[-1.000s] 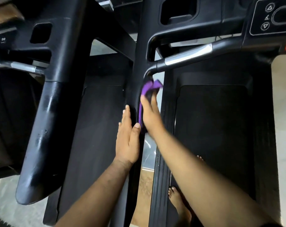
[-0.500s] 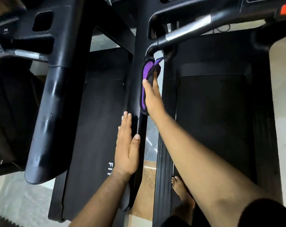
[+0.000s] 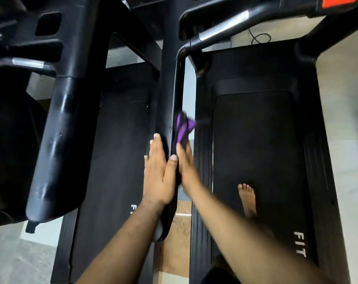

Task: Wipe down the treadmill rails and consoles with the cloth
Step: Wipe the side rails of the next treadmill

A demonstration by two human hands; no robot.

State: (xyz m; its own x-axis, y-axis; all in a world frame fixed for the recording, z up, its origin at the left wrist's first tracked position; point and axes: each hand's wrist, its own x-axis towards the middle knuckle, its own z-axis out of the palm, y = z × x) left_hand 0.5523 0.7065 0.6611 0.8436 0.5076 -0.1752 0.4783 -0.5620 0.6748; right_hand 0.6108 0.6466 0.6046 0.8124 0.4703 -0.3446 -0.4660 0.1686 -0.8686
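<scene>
Both forearms enter from the bottom edge, cut off above the elbow, and a dark shape at the lower edge between them is too cropped to identify. 1 bare foot (image 3: 247,196) stands on the belt (image 3: 256,152) of the right-hand treadmill; its heel is hidden behind the right forearm, and the belt's white lettering is cut to "FIT".

The left hand (image 3: 159,177) lies flat against the left side of the black side rail (image 3: 175,95), fingers straight and together, thumb along the rail's top edge, holding nothing. The right hand (image 3: 187,165) is smeared by motion blur; its fingers look extended against the rail's right side, pressing the cloth (image 3: 183,129) to it, though whether any finger curls round the cloth is hard to tell.

The cloth is purple with dark folds, bunched and blurred, sticking out beyond the fingertips about midway up the rail.

Farther on, the rail bends into a handlebar with a silver grip (image 3: 223,24). The console (image 3: 317,5) is mostly cropped by the top edge, only an orange patch showing. A 2nd treadmill's thick glossy rail (image 3: 57,140) fills the left.
</scene>
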